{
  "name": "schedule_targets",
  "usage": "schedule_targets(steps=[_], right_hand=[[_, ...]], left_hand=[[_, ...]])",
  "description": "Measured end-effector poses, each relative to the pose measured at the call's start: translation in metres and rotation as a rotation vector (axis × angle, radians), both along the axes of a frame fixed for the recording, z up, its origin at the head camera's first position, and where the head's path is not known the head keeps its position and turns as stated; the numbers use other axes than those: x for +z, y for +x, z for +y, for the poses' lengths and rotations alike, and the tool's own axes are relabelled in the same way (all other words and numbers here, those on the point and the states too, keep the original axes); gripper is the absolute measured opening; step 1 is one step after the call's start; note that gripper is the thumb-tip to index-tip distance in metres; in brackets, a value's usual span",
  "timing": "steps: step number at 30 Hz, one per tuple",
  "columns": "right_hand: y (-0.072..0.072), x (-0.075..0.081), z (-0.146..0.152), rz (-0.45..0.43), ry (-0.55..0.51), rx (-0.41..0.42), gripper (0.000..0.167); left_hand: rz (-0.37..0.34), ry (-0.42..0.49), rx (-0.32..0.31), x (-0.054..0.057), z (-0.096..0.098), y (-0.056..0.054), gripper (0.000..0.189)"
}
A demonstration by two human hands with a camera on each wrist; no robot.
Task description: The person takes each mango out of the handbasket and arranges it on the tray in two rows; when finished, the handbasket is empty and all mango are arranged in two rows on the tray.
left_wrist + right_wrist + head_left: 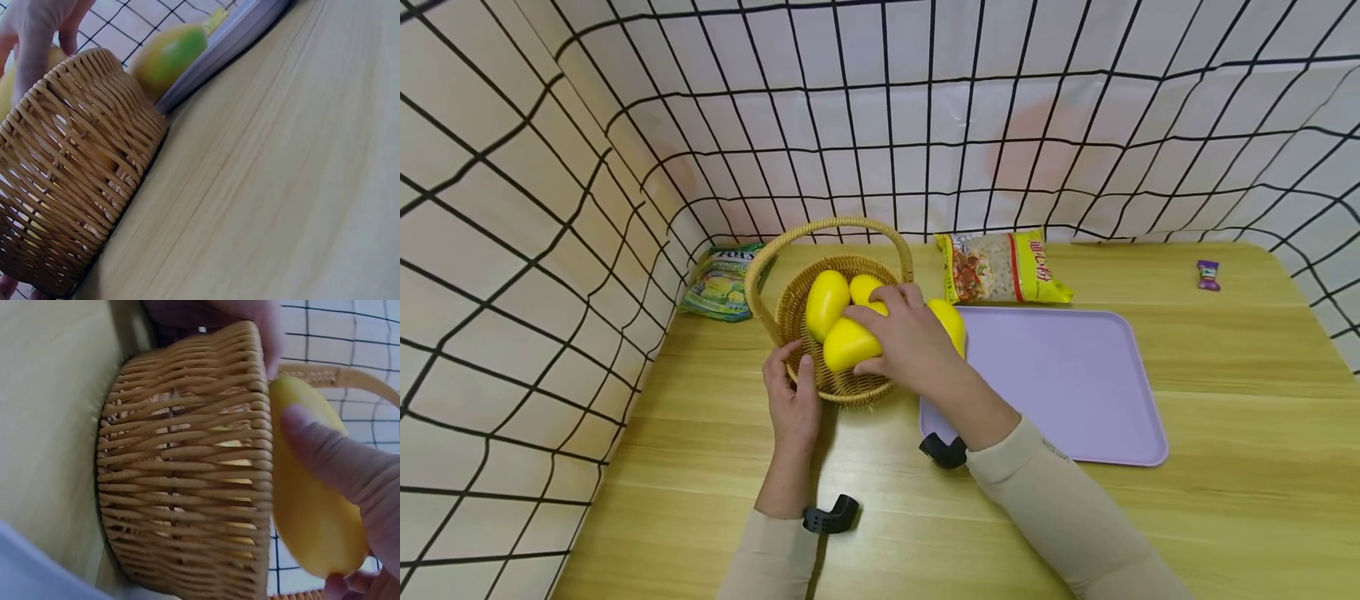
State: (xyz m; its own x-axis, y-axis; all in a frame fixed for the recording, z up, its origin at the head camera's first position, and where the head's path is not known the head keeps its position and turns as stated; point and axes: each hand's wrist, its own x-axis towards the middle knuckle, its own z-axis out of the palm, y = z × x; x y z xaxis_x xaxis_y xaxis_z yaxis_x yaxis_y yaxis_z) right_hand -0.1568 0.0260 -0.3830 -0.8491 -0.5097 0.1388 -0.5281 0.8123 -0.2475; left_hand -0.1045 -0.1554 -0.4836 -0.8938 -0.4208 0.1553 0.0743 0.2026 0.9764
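Observation:
My right hand (pixel 910 337) grips a yellow mango (pixel 850 343) over the wicker basket (pixel 850 398); in the right wrist view the thumb presses on the mango (pixel 315 512) just beyond the rim. Two more mangoes, one larger in view (pixel 827 302) and one partly covered (pixel 865 287), lie inside the basket. At the basket's front left, my left hand (pixel 793 408) holds the rim, thumb and fingers on either side. Another mango (pixel 949 323) sits by the tray's left corner, partly behind my right hand; its green patch (pixel 184 51) shows in the left wrist view.
A lilac tray (pixel 1060 383) lies right of the basket. Behind it is a yellow food bag (pixel 1003 267); a green packet (pixel 724 283) lies left of the basket. A small purple wrapped sweet (pixel 1207 275) is far right. Black wire mesh (pixel 887 125) encloses the wooden table (pixel 685 467).

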Motion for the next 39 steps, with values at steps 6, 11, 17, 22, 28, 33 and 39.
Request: schedule_targets(steps=[6, 11, 17, 22, 28, 33, 39], right_hand=[[0.010, 0.002, 0.020, -0.066, -0.159, -0.029, 0.078], [0.021, 0.002, 0.042, -0.136, -0.295, -0.063, 0.074], [0.026, -0.002, 0.071, -0.208, -0.427, -0.124, 0.055], [0.026, -0.005, 0.091, -0.231, -0.534, -0.145, 0.043], [0.024, 0.000, 0.111, -0.254, -0.614, -0.273, 0.060], [0.021, 0.005, 0.132, -0.323, -0.701, -0.379, 0.078], [0.016, 0.001, 0.163, -0.434, -0.872, -0.371, 0.083]], left_hand=[[0.025, 0.006, 0.004, 0.000, 0.000, -0.001, 0.030], [0.033, 0.011, 0.006, 0.000, 0.000, -0.001, 0.030], [0.022, 0.035, -0.001, 0.004, 0.002, 0.000, 0.031], [0.017, 0.031, -0.009, 0.000, 0.000, -0.001, 0.030], [0.002, 0.021, -0.008, 0.001, 0.000, 0.000, 0.031], [-0.001, 0.025, -0.011, 0.001, 0.000, -0.001, 0.030], [0.007, 0.030, -0.013, 0.000, 0.000, -0.001, 0.031]])
